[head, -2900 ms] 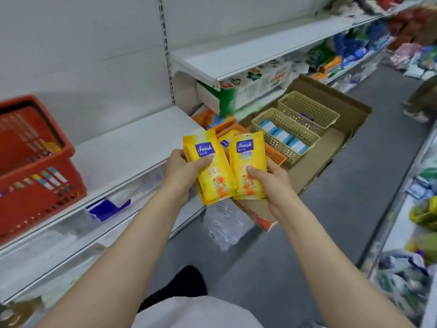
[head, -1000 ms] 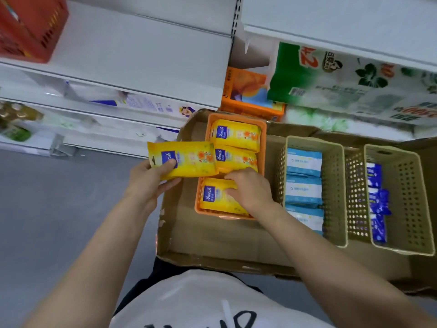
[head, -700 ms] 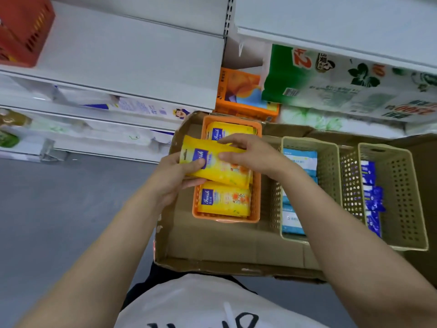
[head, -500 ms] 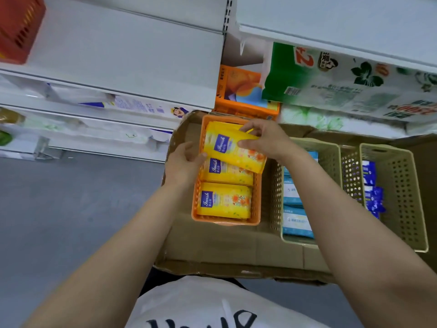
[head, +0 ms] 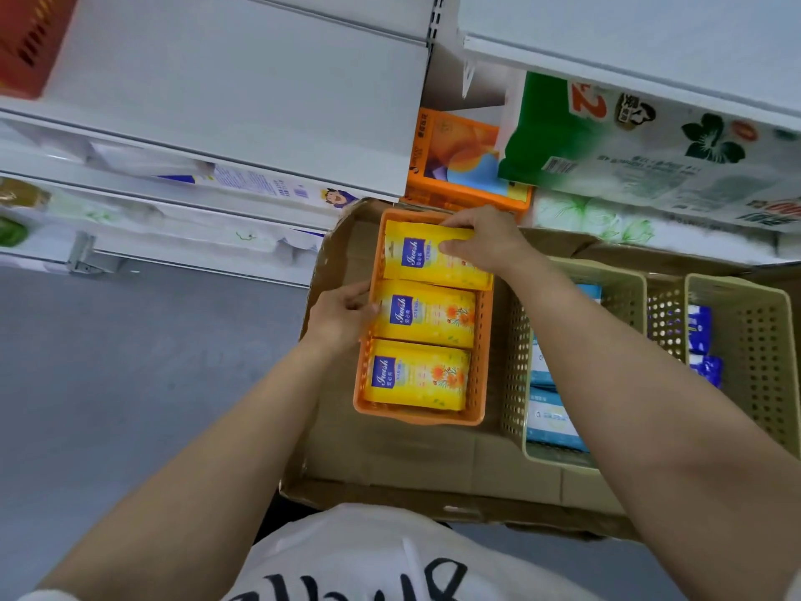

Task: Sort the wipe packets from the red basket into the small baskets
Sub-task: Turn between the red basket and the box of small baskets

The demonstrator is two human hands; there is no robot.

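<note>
While the top yellow packet [head: 437, 258] is pinched by the right hand [head: 485, 242] and the orange basket [head: 481, 366] is gripped by the left hand [head: 342, 316], the tilted packet could be left riding over the rim.

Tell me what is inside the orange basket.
The orange basket shows three yellow wipe packets in a row. The right hand holds the farthest one; the left hand touches the basket's left rim. Anything beneath the packets is covered.
</note>
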